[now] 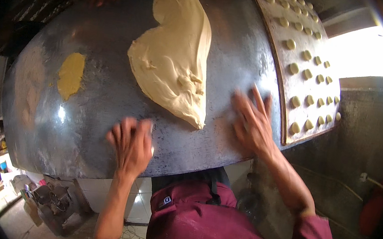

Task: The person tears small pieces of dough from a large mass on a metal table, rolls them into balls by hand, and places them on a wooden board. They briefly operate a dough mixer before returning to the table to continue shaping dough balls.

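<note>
Desk (89,142), dark and smooth, spreads across most of the view in front of you. Over its right side lies a pale board (301,86) with a darker rim. Between the middle of the desk and its far edge rests your large mass of dough (174,59), soft and cream-coloured, its tapered end pointing toward you and lying apart from both your hands.

Your right hand (251,118) has its fingers spread, with nothing visible in its grip; it is between the dough and the board, blurred, so whether it touches the desk cannot be told. Your left hand (130,143) is near the desk's close edge with its fingers bent. A pale edge shows beside them, but you cannot tell from this view whether they pinch something.

Farther left, a yellow patch (71,77) lies flat on the desk. Smallest are the rounds (290,44), set out in rows on the board. Those look done as separate pieces; the large mass looks undivided, so much appears left whole.
</note>
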The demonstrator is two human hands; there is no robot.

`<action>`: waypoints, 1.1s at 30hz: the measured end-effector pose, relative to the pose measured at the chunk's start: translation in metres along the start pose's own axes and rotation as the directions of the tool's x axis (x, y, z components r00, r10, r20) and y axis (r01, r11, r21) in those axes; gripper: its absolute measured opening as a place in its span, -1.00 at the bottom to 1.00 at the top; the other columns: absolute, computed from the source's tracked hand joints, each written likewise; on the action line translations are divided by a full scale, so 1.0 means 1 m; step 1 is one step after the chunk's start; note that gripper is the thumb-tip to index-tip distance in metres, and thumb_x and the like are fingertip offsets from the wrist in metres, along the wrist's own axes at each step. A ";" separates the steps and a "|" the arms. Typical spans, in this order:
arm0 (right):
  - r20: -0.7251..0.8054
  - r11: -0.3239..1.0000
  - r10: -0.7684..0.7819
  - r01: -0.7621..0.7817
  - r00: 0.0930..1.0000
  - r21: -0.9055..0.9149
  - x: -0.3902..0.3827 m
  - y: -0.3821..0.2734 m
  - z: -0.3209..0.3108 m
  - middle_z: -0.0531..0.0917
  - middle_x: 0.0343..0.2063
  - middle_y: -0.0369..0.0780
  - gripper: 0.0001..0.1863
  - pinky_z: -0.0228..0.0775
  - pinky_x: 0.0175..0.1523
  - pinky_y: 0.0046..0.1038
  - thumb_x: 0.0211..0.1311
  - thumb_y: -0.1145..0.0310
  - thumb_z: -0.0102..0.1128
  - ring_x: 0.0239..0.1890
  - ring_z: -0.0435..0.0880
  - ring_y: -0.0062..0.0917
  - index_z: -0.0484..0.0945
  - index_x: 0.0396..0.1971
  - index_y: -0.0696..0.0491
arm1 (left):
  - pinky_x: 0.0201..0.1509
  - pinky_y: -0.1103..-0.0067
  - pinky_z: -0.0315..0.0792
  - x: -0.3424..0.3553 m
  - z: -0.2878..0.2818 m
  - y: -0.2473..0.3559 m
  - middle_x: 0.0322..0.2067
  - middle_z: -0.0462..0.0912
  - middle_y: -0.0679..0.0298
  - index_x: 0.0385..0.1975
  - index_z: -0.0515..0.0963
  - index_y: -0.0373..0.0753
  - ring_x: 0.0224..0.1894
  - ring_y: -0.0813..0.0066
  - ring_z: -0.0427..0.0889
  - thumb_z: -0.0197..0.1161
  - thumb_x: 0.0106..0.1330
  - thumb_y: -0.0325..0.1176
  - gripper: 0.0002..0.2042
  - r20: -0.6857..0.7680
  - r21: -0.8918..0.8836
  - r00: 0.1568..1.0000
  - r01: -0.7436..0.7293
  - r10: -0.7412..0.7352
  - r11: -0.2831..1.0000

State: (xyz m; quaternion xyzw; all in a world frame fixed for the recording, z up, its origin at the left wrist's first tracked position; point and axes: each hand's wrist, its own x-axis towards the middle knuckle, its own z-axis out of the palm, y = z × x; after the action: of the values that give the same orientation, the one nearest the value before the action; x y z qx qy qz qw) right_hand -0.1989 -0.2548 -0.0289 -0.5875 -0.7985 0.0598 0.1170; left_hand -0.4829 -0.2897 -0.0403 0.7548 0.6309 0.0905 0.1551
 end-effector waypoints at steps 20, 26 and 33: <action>-0.077 0.958 -0.121 0.137 0.990 0.253 0.044 0.013 0.014 0.54 0.14 -0.08 -0.50 0.09 0.47 0.00 0.13 0.50 0.18 0.30 0.44 -0.17 0.43 0.13 0.06 | 0.05 0.19 0.16 0.018 0.004 0.000 -0.18 0.44 0.30 -0.35 0.54 0.05 -0.09 0.21 0.40 0.25 0.19 -0.34 -0.91 -0.097 0.081 0.995 0.021 -0.013 0.997; 0.036 0.914 -0.195 0.168 0.980 0.369 0.022 0.022 0.034 0.63 0.06 -0.08 -0.59 0.25 0.40 -0.08 0.16 0.55 0.14 0.25 0.51 -0.25 0.44 0.06 0.05 | 0.11 0.19 0.14 -0.010 0.002 0.000 -0.21 0.45 0.31 -0.32 0.57 0.04 -0.07 0.19 0.40 0.30 0.17 -0.33 -0.89 -0.017 -0.029 0.997 -0.069 0.069 0.997; -0.202 0.877 0.216 -0.099 0.955 0.471 0.031 0.030 0.045 0.62 -0.14 -0.11 -0.45 0.02 0.39 -0.08 -0.07 0.37 0.28 -0.04 0.57 -0.23 0.35 0.01 0.11 | 0.07 0.36 0.27 0.026 -0.015 -0.035 0.06 0.38 0.25 0.02 0.34 -0.09 -0.12 0.36 0.38 0.47 0.17 -0.09 -0.47 -0.344 -0.365 0.938 -0.088 -0.046 0.927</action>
State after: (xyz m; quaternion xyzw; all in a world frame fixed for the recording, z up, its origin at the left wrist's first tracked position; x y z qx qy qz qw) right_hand -0.1916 -0.2139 -0.0753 -0.6097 -0.6902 0.1808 0.3452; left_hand -0.5155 -0.2574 -0.0401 0.6901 0.6109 0.3426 0.1820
